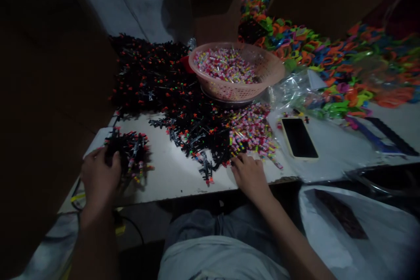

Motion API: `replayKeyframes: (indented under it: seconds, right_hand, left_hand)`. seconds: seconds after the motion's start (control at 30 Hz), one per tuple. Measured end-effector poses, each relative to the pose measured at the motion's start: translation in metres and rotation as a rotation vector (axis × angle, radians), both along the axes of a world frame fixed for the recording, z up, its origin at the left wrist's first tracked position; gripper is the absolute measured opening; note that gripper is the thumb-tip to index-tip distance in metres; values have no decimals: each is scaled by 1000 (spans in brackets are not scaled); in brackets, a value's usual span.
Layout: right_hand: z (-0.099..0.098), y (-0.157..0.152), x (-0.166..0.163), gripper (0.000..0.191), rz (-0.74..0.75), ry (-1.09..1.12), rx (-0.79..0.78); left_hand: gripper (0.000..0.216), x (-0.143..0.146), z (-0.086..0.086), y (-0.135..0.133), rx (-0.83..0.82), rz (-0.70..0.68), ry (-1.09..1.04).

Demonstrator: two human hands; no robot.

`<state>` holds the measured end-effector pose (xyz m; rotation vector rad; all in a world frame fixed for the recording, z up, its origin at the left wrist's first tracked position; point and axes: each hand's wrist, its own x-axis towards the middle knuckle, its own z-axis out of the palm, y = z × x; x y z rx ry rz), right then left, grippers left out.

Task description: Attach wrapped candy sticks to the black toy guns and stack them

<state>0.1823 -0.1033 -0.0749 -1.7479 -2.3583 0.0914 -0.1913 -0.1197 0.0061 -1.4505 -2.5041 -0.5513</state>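
Note:
My left hand point(101, 174) rests against the left side of a small heap of black toy guns point(124, 148) mixed with small multicoloured pieces. Its thumb stands apart from the fingers, which are partly hidden. My right hand point(250, 174) is at the front edge of the table, fingers bent and tips among the pieces. What those fingertips hold, if anything, is hidden. They touch the border between a large pile of black toy guns with orange tips point(197, 127) and a pile of small pink, yellow and red striped pieces point(251, 131). One dark toy gun point(206, 168) lies just left of this hand.
A pink plastic basket point(226, 92) holding more striped pieces stands behind the piles. To its right spread colourful plastic pieces point(311, 50) and clear plastic bags point(292, 87). A phone point(299, 138) lies on the right. A white sack point(387, 232) hangs below the table edge.

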Motion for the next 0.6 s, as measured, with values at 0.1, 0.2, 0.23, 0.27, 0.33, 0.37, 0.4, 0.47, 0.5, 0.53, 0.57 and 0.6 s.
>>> replayKeyframes:
  seconds: [0.1, 0.2, 0.23, 0.27, 0.33, 0.37, 0.4, 0.47, 0.5, 0.53, 0.57, 0.6]
  right_hand:
    - [0, -1, 1, 29, -19, 12, -13]
    - [-1, -3, 1, 30, -25, 18, -37]
    - [-1, -3, 1, 30, -36, 22, -44]
    - [-1, -3, 0, 30, -55, 24, -53]
    - [1, -4, -1, 29, -95, 22, -78]
    - [2, -4, -1, 28, -109, 18, -91]
    - [3, -4, -1, 28, -115, 13, -100]
    - [4, -5, 0, 27, -102, 5, -111]
    - [4, -6, 1, 28, -97, 9, -111]
    - [4, -7, 3, 29, -93, 21, -110]
    - [4, -8, 5, 31, -89, 44, -108]
    - [3, -10, 8, 33, -85, 75, -105]
  left_hand:
    - [48, 6, -5, 0, 8, 7, 3]
    - [47, 24, -19, 0, 129, -137, -18]
    - [45, 35, -26, -1, 142, -230, -88]
    - [41, 50, -34, -2, 130, -333, -192]
    - [38, 87, -51, -5, 9, -529, -456]
    - [38, 107, -59, -7, -41, -587, -544]
    - [39, 125, -67, -9, -71, -641, -542]
    - [46, 154, -77, -13, -126, -760, -471]
    - [50, 162, -80, -14, -156, -815, -419]
    - [52, 166, -82, -15, -189, -868, -378]
    - [54, 167, -82, -16, -220, -913, -348]
    - [54, 164, -82, -17, -247, -950, -327]
